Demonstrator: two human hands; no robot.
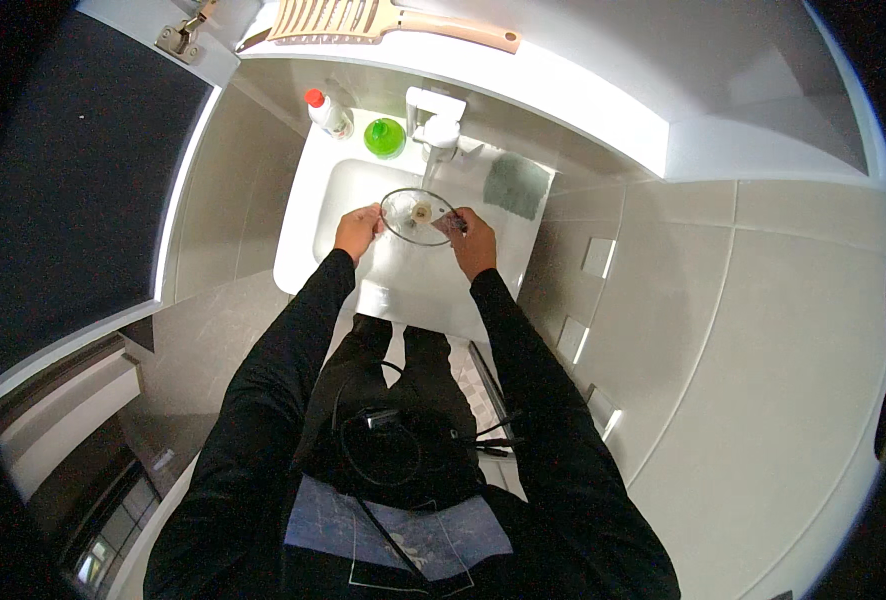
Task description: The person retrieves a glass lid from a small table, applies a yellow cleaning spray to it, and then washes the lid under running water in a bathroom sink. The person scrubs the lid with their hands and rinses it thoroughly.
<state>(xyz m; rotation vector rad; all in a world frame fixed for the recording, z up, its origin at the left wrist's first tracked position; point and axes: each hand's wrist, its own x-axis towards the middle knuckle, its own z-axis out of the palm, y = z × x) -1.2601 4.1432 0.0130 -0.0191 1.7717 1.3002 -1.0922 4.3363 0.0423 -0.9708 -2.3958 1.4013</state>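
Note:
Under the white faucet (437, 135), a round clear glass lid (415, 229) with a thin dark rim hangs over the white washbasin (338, 217). The fingers of my left hand (360, 232) pinch its left edge. My right hand (476, 240) grips the opposite side, its fingertips partly behind the glass. Something small and dark shows at those right fingers; whether it is a knob or a separate piece, I cannot tell. A round drain fitting (421, 212) appears through the lid. From the spout a stream, apparently water, runs down toward the lid's back edge.
Behind the basin stand a white bottle with a red cap (329, 115) and a green bottle (384, 139). A grey-green textured patch (519, 185) covers the back right corner. Overhead, a shelf (563, 82) holds a beige vented hairbrush (383, 22). An open cabinet door (90, 187) juts out at left.

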